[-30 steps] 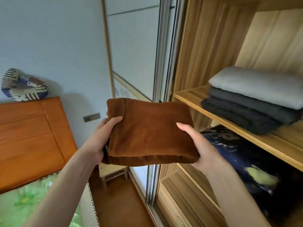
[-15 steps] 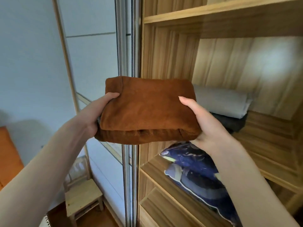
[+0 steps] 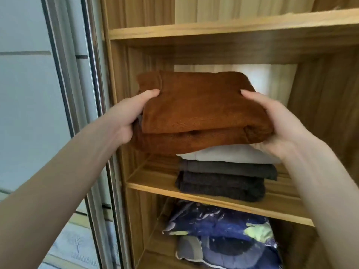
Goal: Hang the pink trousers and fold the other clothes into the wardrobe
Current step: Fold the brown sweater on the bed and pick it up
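Both hands, left (image 3: 124, 121) and right (image 3: 275, 125), gripped the folded brown garment (image 3: 198, 113), seemingly just above the grey stack (image 3: 225, 171).

Fuzzy matt brown cloth bundle (image 3: 198, 113); grained matt wooden shelf (image 3: 213, 202); glossy metal door frame (image 3: 93, 78).

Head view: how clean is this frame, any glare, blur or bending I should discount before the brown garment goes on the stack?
Head view: bright washed-out patch on the wardrobe back panel behind the folded brown garment; underside of the upper shelf in shadow; sliding door frame leans with wide-angle distortion; left hand and right hand slightly soft, forearms blurred at the edges; grey folded stack readable.
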Demonstrator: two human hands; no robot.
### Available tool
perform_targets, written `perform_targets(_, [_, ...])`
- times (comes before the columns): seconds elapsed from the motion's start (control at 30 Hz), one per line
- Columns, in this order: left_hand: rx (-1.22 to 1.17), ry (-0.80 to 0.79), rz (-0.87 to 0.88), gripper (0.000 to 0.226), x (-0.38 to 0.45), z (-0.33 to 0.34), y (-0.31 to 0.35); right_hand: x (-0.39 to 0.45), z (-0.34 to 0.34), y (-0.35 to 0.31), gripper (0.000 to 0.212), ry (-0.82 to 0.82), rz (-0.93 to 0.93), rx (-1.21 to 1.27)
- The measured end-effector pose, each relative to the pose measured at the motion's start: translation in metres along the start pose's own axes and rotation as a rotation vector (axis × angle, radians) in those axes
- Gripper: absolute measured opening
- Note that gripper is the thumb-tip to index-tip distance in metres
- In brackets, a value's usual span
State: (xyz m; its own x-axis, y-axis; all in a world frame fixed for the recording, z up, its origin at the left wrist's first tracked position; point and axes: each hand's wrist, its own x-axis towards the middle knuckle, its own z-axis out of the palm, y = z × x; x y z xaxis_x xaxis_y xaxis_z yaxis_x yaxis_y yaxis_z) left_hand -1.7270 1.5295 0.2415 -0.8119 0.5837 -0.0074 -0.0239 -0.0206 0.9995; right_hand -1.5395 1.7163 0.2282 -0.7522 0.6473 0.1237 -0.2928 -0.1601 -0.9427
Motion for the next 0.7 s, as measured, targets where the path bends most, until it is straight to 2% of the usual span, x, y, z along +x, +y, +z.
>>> perform_targets(0.07, [0.008, -0.08, 0.001, 0.036, 0.021, 0.007, 0.006, 0.005, -0.002, -0.003, 0.038, 0.066, -0.007, -0.015])
perform_targets(0.17, [0.009, -0.169, -0.029, 0.026, 0.044, 0.022, 0.011, 0.009, -0.008, -0.009, 0.041, 0.161, -0.02, -0.109])
perform_targets(0.3, [-0.031, -0.298, -0.054, 0.051, 0.066, 0.046, 0.013, 0.009, -0.02, -0.022, 0.035, 0.251, -0.031, -0.219])
perform_targets(0.4, [-0.023, -0.358, -0.084, 0.034, 0.08, 0.063, 0.013, 0.015, -0.032, -0.031, 0.037, 0.301, 0.007, -0.311])
perform_targets(0.43, [0.001, -0.372, -0.09, 0.035, 0.084, 0.068, 0.011, 0.018, -0.036, -0.031, 0.04, 0.326, 0.033, -0.365])
perform_targets(0.5, [0.138, -0.358, -0.043, 0.059, 0.095, 0.074, 0.003, 0.026, -0.044, -0.024, 0.049, 0.391, 0.095, -0.489])
perform_targets(0.57, [0.391, -0.295, 0.064, 0.082, 0.106, 0.076, -0.01, 0.032, -0.051, -0.014, 0.06, 0.452, 0.102, -0.616])
perform_targets(0.63, [0.602, -0.227, 0.14, 0.097, 0.12, 0.074, -0.021, 0.036, -0.056, -0.01, 0.067, 0.459, 0.004, -0.777])
perform_targets(0.7, [0.77, -0.167, 0.202, 0.097, 0.13, 0.073, -0.024, 0.038, -0.059, -0.017, 0.065, 0.44, -0.16, -0.977])
